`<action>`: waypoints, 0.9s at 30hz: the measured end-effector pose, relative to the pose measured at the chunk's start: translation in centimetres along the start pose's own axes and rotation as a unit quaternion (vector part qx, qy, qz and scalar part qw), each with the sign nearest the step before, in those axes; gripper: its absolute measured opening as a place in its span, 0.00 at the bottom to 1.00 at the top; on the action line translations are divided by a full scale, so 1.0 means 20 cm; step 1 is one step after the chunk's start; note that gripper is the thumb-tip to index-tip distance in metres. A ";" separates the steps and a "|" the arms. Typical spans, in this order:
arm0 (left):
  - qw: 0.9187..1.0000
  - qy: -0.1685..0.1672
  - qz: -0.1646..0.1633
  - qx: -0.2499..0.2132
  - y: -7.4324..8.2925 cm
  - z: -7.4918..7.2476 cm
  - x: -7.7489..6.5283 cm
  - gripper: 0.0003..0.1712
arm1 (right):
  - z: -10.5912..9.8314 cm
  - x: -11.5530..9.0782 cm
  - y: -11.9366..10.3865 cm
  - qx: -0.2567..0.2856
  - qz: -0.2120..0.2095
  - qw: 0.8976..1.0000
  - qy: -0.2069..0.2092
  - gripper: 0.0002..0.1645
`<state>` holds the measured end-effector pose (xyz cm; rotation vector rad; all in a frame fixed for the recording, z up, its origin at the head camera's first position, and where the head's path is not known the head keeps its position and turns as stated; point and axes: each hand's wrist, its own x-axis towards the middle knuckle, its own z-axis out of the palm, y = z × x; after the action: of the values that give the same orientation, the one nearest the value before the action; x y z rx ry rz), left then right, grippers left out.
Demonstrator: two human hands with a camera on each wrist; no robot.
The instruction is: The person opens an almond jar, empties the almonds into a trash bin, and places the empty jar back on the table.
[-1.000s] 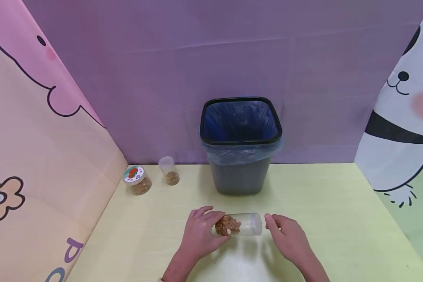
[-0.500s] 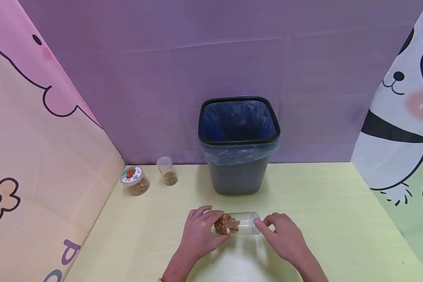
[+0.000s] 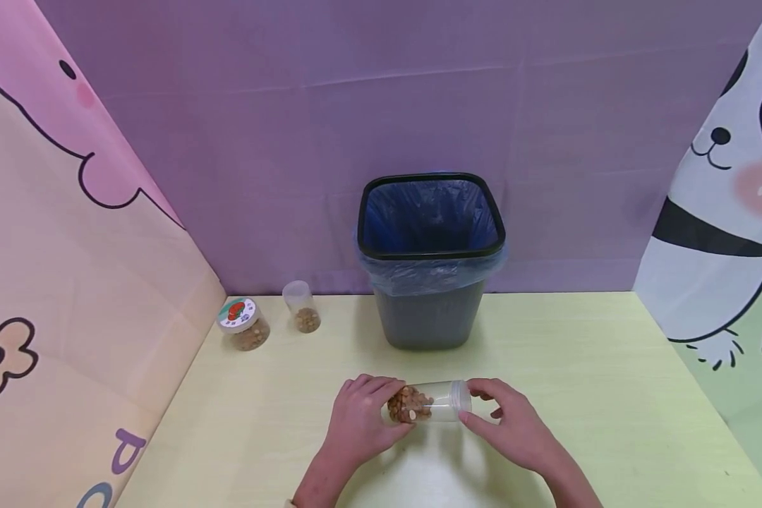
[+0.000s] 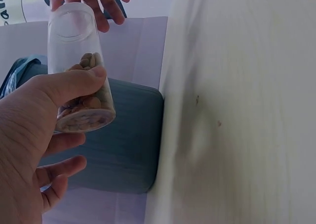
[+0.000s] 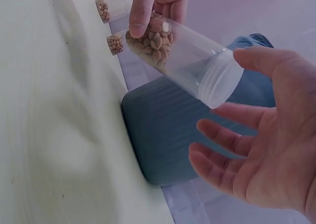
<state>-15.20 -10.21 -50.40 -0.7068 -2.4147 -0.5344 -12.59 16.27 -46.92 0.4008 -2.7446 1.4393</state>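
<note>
My left hand (image 3: 362, 420) grips a clear plastic jar (image 3: 441, 402) lying on its side in the air. Small brown nut-like pieces (image 3: 408, 406) fill its end nearest that hand. A translucent ribbed screw lid (image 5: 219, 78) closes the other end. My right hand (image 3: 511, 427) has its thumb and index finger at opposite sides of the lid's rim, pinching it, and its other fingers spread away from the jar. In the left wrist view, the left thumb (image 4: 79, 85) lies across the jar wall (image 4: 61, 46).
A grey bin (image 3: 432, 317) with a blue liner bag stands at the back middle of the pale table (image 3: 609, 395). A jar with a picture lid (image 3: 244, 324) and a small clear cup (image 3: 301, 307), both holding brown pieces, stand at back left.
My right hand has come in from the right to the jar's lid, and its thumb and index finger have spread to opposite sides of the rim. The left hand still holds the jar.
</note>
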 end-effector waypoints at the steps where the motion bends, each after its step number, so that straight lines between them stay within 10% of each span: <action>1: 1.000 -0.002 0.000 0.001 0.00 0.00 0.00 0.32 | 0.00 0.00 0.01 0.005 -0.012 1.000 -0.004 0.23; 11: 1.000 -0.005 -0.001 -0.012 -0.01 0.02 -0.01 0.32 | 0.00 -0.01 0.06 0.045 -0.092 0.995 -0.010 0.35; 27: 1.000 0.020 0.011 0.001 -0.03 0.04 -0.02 0.34 | 0.03 0.01 -0.03 -0.080 0.107 0.991 0.010 0.23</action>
<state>-15.52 -10.38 -51.36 -0.7139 -2.3672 -0.5329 -12.56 15.44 -46.83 0.0888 -2.9338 1.2374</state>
